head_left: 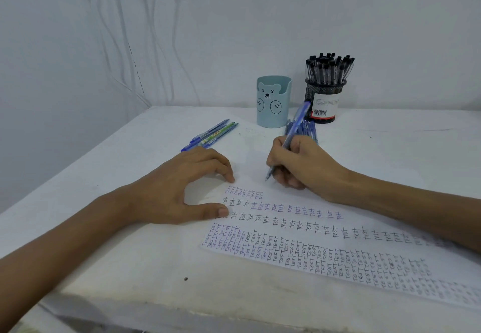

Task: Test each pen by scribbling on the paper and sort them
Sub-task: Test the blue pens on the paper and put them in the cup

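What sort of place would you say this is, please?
Likely a home or office desk corner: a table against a wall, a bear cup and a mesh cup of pens, and cables hanging down.

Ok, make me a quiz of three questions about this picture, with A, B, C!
1. Where does the bear cup stand? A) left of the black mesh holder B) on a chair C) on the floor
2. What colour is the pen in the right hand? A) red B) blue C) yellow
3. What is the left hand doing? A) holding a pen B) lifting a cup C) resting fingertips on the paper
Answers: 1 A, side by side by the wall. 2 B, blue barrel above the fist. 3 C, it holds nothing.
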